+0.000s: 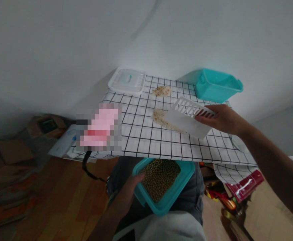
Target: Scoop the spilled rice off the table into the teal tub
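My right hand (220, 117) grips a white plastic plate with a row of slots (186, 117) by its upper right edge. The lower edge of the plate rests on or close to the tablecloth, against a pile of pale, sand-like grains (159, 117). Another small pile of mixed grains (161, 91) lies farther back. Below the table edge, my left hand (128, 187) holds the left rim of a turquoise container (186, 174) on my lap. Small round greenish-brown beans (160, 180) fill it, and the table edge hides its far side.
A second turquoise container (214, 88) stands at the back right, against the wall. A translucent lid (127, 82) lies at the back left. A pixelated pink object (102, 124) is at the left of the checked tablecloth (136, 140). Cardboard boxes (13, 150) sit on the floor.
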The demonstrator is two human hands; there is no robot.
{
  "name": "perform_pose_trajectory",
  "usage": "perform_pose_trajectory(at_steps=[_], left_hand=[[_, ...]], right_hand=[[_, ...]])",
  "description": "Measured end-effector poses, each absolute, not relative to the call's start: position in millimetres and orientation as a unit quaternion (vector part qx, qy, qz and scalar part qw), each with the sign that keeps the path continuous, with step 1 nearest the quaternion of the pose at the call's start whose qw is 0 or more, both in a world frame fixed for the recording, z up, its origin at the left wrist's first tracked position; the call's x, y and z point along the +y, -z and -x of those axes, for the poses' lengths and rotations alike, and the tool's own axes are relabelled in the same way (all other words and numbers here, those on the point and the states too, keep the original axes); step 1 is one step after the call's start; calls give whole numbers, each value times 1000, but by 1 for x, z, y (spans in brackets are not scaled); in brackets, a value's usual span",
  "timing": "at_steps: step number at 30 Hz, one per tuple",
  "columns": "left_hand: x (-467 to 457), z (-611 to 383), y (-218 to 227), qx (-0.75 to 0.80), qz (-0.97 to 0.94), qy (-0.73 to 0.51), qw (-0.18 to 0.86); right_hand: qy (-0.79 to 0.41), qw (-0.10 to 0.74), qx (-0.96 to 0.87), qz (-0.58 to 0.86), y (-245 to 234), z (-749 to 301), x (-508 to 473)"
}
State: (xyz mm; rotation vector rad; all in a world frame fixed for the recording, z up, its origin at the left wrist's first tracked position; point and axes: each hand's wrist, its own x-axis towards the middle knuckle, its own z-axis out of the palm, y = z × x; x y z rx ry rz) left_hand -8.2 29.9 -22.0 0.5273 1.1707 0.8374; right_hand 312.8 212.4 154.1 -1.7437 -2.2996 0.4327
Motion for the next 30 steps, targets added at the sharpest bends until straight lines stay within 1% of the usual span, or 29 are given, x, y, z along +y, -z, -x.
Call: perform_pose_trajectory(at_steps=[4, 7, 10, 15, 20, 27, 30], left_hand=[[34, 7, 15, 521, -224, -381, 730], [38, 7, 9, 501, -205, -381, 749], [41, 11, 7, 502, -198, -388, 748], [43, 26, 15, 528, -153, -372, 748], [51, 52, 22, 535, -116, -359, 756], [65, 74, 4, 555, -141, -323, 753], [66, 74, 2, 546, -139, -337, 754]], right_hand=[[-148, 101, -785, 593, -155, -312, 205], [-148, 103, -785, 593, -156, -311, 200], [-151, 106, -792, 583, -156, -306, 197], [-155, 116, -819, 540, -153, -290, 195], [-186, 115, -834, 507, -148, -279, 195], [-191, 100, -848, 484, -152, -257, 187], [-191, 94, -846, 489, -153, -241, 177]])
